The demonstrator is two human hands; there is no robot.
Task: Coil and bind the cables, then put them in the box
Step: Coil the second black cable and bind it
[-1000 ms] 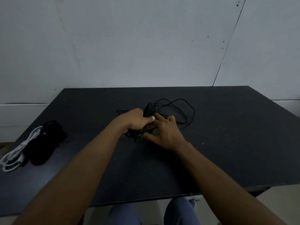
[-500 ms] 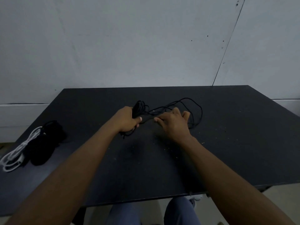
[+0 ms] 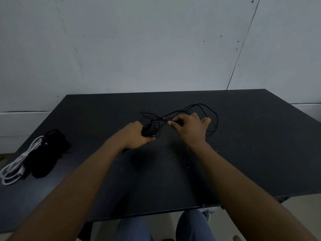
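1. At mid-bench [image 3: 251, 153], parted since a second ago: left grip [image 3: 137, 134] and right grip [image 3: 189, 129], then touching over the black cable [image 3: 151, 130], now apart with a short strand stretched between.
2. Against half a second ago: right grip changed from fingers flat and spread over the strand to fingers curled onto it. Left grip about where it was, coil in the fist as before.
3. Loose loops [image 3: 205, 106] of the same cable drawn out farther right than a second ago, lying on the bench beyond and beside the right grip.
4. On the left end of the bench, well apart from the work and unmoved: white cable [image 3: 15, 169] in a loose bundle, touching a black bundle [image 3: 45, 157] just to its right.
5. Behind the bench, a pale grey wall [image 3: 156, 49] with a thin dark seam on the right. Below the near edge, knees in blue trousers [image 3: 191, 226].
6. Partly hidden: near side of the coil behind the left fingers. Strand under the right palm covered by the back of that hand.
7. Left grip: clenched round the coiled part of the black cable, coil bulging out at the fist's right side, just above the bench.
8. Right grip: grasping one thin strand, pinched at the fingertips on its left side, remaining fingers bent. Cannot tell which fingers make the pinch.
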